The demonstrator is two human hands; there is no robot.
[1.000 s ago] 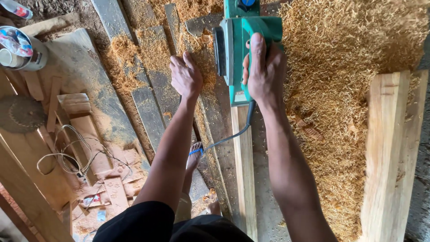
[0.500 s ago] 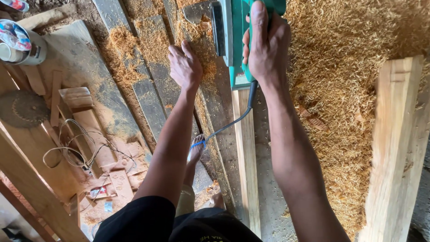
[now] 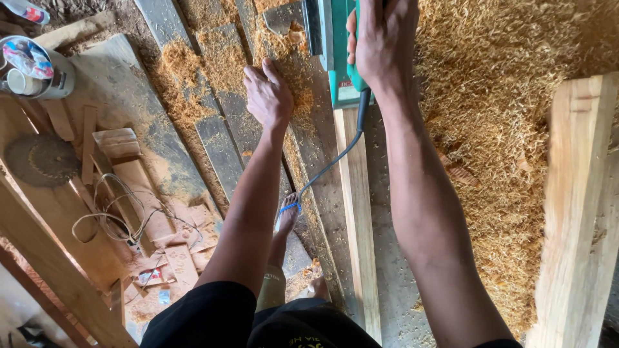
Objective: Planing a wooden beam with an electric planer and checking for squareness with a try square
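My right hand (image 3: pixel 380 45) grips the handle of a green electric planer (image 3: pixel 335 51) that rests on a narrow pale wooden plank (image 3: pixel 354 219). A dark power cord (image 3: pixel 329 167) trails from the planer's rear toward my foot. My left hand (image 3: pixel 267 96) lies flat, fingers spread, on a dusty board (image 3: pixel 303 129) just left of the plank. The planer's front runs out of the top of the frame.
A thick heap of wood shavings (image 3: pixel 503 129) covers the right side. A pale timber beam (image 3: pixel 574 212) stands at far right. At left lie grey boards (image 3: pixel 219 142), a circular saw blade (image 3: pixel 42 158), loose wire (image 3: pixel 109 219), offcuts and a tin (image 3: pixel 39 67) of oddments.
The planer and my right hand have slid forward along the plank, toward the top of the frame. My left hand has moved forward along the board as well.
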